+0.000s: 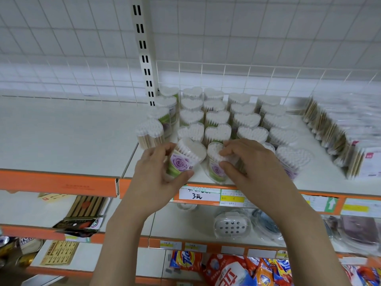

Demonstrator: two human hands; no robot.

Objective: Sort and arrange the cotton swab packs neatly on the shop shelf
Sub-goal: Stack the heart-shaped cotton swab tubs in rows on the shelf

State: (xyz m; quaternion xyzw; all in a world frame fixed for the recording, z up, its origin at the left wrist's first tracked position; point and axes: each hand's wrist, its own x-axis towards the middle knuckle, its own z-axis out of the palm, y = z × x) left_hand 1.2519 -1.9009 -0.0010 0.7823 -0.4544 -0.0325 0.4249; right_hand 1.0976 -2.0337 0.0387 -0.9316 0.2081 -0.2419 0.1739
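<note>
Tilting swab pack (186, 156) between left hand (158, 172) fingers (181, 176).

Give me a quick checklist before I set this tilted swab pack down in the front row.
1. Left hand grips the tilted pack: ok.
2. Tilted pack upright: not ok.
3. Right hand steadies the front pack: ok.
4. Room on the shelf left of the rows: ok.
5. Rows behind stand upright: ok.
6. Gap under the tilted pack free: cannot tell.
</note>
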